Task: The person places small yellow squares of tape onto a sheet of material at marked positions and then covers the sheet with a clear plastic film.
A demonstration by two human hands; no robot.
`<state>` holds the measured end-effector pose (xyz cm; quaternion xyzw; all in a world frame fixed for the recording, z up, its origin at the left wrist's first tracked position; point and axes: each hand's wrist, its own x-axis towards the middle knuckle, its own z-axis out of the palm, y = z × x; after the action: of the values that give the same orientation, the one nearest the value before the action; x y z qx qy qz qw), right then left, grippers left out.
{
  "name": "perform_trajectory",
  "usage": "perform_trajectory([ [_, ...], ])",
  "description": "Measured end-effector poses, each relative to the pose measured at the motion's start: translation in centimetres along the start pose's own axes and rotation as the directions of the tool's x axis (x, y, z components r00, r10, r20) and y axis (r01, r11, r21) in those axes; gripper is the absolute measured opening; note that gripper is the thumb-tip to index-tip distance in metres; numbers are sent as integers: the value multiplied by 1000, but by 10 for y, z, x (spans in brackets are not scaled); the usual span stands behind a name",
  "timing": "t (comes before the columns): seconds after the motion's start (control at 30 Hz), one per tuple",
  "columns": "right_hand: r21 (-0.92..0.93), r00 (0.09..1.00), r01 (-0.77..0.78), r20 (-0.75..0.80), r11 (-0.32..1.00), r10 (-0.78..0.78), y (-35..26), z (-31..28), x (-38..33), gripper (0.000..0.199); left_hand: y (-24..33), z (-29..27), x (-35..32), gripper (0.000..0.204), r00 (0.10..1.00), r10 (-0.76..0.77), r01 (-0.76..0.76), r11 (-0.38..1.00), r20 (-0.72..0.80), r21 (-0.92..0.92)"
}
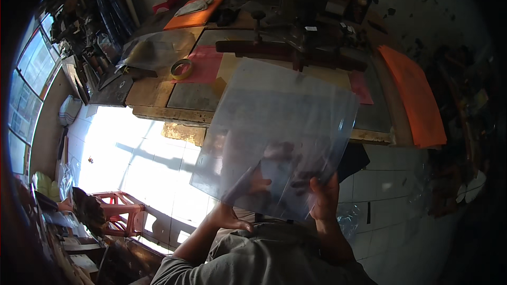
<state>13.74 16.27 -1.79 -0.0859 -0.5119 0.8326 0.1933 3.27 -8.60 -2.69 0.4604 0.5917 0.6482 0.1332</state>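
Plastic sheet [280, 132]: the one you hold is clear with a grey-blue haze, faint vertical streaks.
Tape roll [181, 68]: yellowish ring, far left of your bench.
Paper under the tape [207, 66]: dull pink-red.
Board at the far end [196, 18]: bright orange.
Stack on your right [417, 100]: orange sheets.
Workbench [158, 103]: worn brown wood with grey panels.
Stool [119, 211]: red, near left.
Floor [158, 163]: white tiles with dark joints.

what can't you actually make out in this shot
Head view:
- Left hand: its fingers go behind the clear plastic sheets, showing only as dim shapes.
- Right hand: only the thumb side shows at the sheet edge.
- Workbench front middle: veiled by the sheets.
- Far clutter: too dark and small.
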Motion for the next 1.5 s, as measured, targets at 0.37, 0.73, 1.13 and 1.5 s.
perform_trajectory([
  [0.37, -38, 846, -89, 525, 995, 96, 22, 106, 119, 53, 28, -113, -83, 76, 672, -282, 32, 935, -685, -354],
  [0.73, -565, 749, 661, 539, 494, -386, 102, 218, 234, 74, -13, -314, -30, 52, 538, -183, 251, 967, -823, -51],
  [1.13, -662, 679, 734, 714, 154, -171, 97, 202, 212, 81, -10, -284, -12, 69, 563, 399, 614, 385, -724, 689],
  [1.5, -672, 697, 702, 716, 234, -35, 84, 204, 213, 103, -14, -233, 42, 46, 969, 24, 215, 409, -246, 887],
])
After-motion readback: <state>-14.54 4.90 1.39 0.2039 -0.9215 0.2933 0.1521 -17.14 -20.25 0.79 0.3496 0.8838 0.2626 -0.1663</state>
